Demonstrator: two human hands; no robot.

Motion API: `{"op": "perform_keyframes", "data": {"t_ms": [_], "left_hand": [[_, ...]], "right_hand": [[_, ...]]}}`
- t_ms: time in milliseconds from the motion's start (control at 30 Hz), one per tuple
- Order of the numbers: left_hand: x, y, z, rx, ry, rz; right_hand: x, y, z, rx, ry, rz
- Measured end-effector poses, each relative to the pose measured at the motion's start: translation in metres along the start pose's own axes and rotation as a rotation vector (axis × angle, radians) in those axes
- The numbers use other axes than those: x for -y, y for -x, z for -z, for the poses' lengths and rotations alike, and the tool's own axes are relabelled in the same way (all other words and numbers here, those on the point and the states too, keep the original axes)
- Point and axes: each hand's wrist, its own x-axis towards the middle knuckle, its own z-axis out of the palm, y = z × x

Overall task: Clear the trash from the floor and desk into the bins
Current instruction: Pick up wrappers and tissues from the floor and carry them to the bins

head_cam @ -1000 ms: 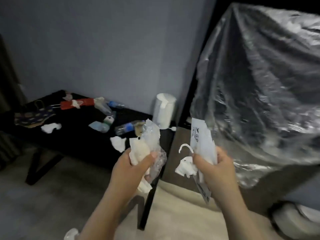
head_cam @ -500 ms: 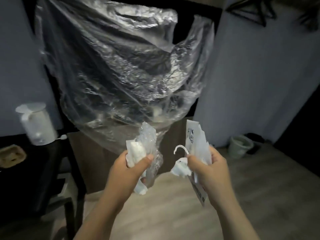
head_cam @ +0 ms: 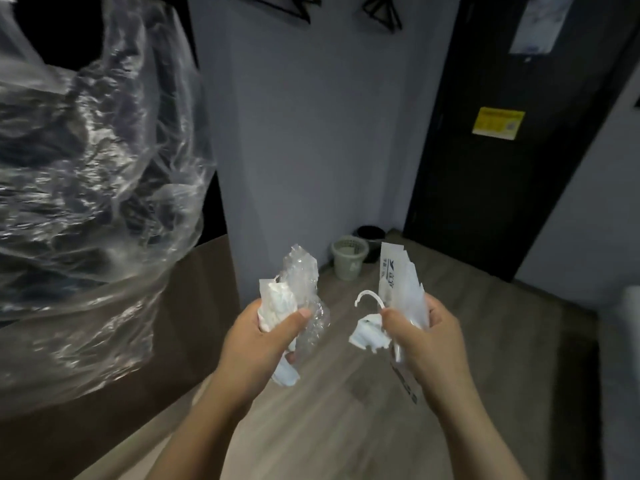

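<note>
While we look down across a grey-brown wood-plank floor [head_cam: 346, 420], a pale blue-grey wall [head_cam: 311, 133] rises ahead and a black door [head_cam: 519, 150] with a yellow notice [head_cam: 498, 121] stands to its right. Clear plastic sheeting [head_cam: 86, 202] drapes over something dark on our left, hanging down over a brown panel [head_cam: 138, 375]. At the foot of the wall, in the corner by the door, a pale green basket-weave bin [head_cam: 349, 257] stands upright on the floor, with a black bin [head_cam: 371, 237] just behind it, touching or nearly so.

Our left hand [head_cam: 256, 344] is closed around a bundle of trash: crumpled white tissue [head_cam: 277, 303] and a clear bubble-wrap pouch [head_cam: 303, 282], the thumb pressed across the front. The bundle's long axis runs upright, its top tilted slightly right, toward the bins, and a white scrap hangs below the fist.

Our right hand [head_cam: 422, 341] grips flat white printed packets [head_cam: 398, 282], standing upright with their top edges pointing up and away from us and a printed strip trailing below the palm. Pinched at the thumb is a small white plastic hanger [head_cam: 369, 320], its hook curving up to the left.

Both handfuls are held in the air above the floor, well apart from the bins.
</note>
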Motion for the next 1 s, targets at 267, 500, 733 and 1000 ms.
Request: {"op": "perform_keyframes", "data": {"t_ms": [267, 500, 733, 1000], "left_hand": [[0.030, -0.156, -0.057, 0.109, 0.034, 0.043], [0.031, -0.305, -0.078, 0.150, -0.001, 0.068], [0.051, -0.428, -0.125, 0.221, -0.069, 0.073], [0.066, -0.587, -0.195, 0.170, -0.217, 0.121]], "right_hand": [[-0.031, -0.138, 0.007, -0.172, 0.068, -0.036], [-0.040, -0.265, -0.012, -0.258, 0.102, -0.095], [-0.074, -0.387, -0.006, -0.288, 0.110, -0.126], [-0.111, -0.572, 0.019, -0.247, 0.121, -0.166]]}}
